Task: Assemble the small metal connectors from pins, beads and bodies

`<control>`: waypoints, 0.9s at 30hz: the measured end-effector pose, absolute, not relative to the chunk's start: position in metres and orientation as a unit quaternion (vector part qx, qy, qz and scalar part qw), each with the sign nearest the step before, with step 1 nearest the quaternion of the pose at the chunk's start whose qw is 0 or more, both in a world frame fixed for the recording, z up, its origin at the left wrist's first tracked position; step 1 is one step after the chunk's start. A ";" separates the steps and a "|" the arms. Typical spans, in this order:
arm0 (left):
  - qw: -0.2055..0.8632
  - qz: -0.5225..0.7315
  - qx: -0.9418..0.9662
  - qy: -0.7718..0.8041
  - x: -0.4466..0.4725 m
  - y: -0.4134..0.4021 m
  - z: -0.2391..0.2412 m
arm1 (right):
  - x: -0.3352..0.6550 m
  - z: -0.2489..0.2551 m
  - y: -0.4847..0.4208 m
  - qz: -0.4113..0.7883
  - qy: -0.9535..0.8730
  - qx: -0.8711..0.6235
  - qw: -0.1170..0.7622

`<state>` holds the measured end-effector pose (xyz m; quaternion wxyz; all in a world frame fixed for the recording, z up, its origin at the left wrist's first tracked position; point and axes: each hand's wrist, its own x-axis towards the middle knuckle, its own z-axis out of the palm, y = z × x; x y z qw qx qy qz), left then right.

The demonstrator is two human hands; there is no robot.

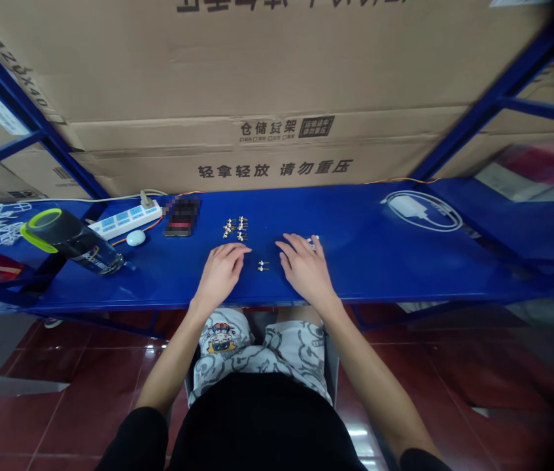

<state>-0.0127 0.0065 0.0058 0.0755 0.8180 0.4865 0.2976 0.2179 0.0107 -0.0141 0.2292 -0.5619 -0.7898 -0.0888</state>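
Observation:
My left hand [222, 269] rests on the blue shelf with its fingers loosely stretched towards the middle, holding nothing that I can see. Between my hands lie two small white parts with thin brass-coloured pins [263, 266]. A cluster of several similar small pinned parts [235, 227] sits just beyond my left fingertips. My right hand [306, 267] is spread palm down, fingers apart. Partly hidden by its fingers are some small white pieces [312, 243], too small to name.
On the left stand a dark bottle with a green loop [80, 245], a white power strip [127, 221], a pale blue oval object [136, 238] and a dark phone-like device [182, 217]. A white charger with coiled cable [411, 207] lies right. A large cardboard box [267, 78] backs the blue shelf [379, 261].

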 end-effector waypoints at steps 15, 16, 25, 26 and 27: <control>0.097 0.140 0.814 0.555 -0.061 -0.015 0.044 | 0.220 -0.020 0.011 -0.169 -0.726 -0.641 0.182; 0.097 0.136 0.815 0.555 -0.058 -0.014 0.042 | 0.220 -0.020 0.010 -0.167 -0.726 -0.643 0.178; 0.071 0.182 0.794 0.575 -0.044 -0.008 0.029 | 0.219 -0.021 0.009 -0.174 -0.716 -0.650 0.183; 0.070 0.191 0.791 0.578 -0.044 -0.008 0.028 | 0.219 -0.021 0.009 -0.169 -0.725 -0.639 0.195; 0.070 0.199 0.788 0.579 -0.044 -0.007 0.027 | 0.219 -0.020 0.010 -0.162 -0.734 -0.626 0.207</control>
